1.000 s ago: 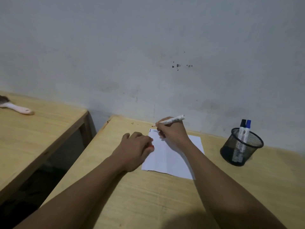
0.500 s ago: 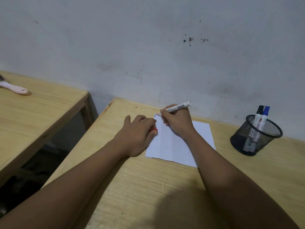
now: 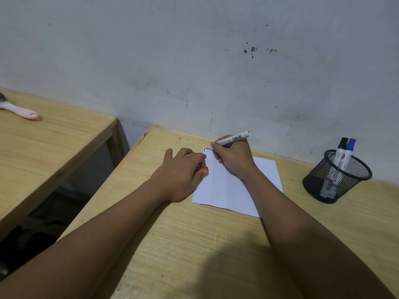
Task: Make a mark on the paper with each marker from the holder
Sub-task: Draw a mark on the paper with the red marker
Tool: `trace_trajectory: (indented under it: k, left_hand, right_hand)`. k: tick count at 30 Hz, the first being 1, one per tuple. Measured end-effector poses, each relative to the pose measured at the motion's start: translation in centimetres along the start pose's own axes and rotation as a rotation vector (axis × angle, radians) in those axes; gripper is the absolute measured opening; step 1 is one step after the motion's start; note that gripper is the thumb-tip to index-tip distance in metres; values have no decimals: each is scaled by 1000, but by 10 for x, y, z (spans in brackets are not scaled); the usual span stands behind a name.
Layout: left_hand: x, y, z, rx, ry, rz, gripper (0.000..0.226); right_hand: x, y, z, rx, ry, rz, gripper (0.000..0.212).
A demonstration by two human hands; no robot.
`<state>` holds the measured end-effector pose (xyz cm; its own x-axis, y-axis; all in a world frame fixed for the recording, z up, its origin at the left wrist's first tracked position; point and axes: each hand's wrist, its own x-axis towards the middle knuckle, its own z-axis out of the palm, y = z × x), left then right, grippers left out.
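Observation:
A white sheet of paper (image 3: 228, 188) lies on the wooden desk (image 3: 194, 244). My right hand (image 3: 234, 159) grips a white marker (image 3: 234, 138), its red tip touching the paper's far left corner beside a short blue mark (image 3: 204, 149). My left hand (image 3: 183, 175) rests on the paper's left edge, fingers curled over a red cap (image 3: 203, 168). A black mesh holder (image 3: 336, 178) at the right holds a black-capped marker (image 3: 341, 151) and a blue-capped marker (image 3: 348, 153).
A second wooden table (image 3: 54, 143) stands to the left across a dark gap, with a pink-handled brush (image 3: 19, 110) on it. A stained white wall (image 3: 194, 61) runs right behind the desk.
The view has shifted a little. My right hand's marker tip stays at the paper's far left corner, where a red dot now shows beside the blue mark. My left hand stays on the paper's edge.

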<state>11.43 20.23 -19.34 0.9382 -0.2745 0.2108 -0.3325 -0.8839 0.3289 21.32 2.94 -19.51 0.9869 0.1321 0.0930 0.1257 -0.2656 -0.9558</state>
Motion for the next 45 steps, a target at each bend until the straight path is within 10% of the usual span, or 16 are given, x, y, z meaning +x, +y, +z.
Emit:
trace_trajectory:
  k: [27,36,45]
  left_hand:
    - [-15,13,-7,75,102,-22,35]
    - [7,141,-109,-544,402,47,10]
    - [-6,246,-160,-554,463,279,14]
  right_hand:
    - [-51,-76,-57,288,83,-64,9]
    - [-134,-152,-145,368,121,-239,4]
    - [-206,-202,-213,375,127,-401,7]
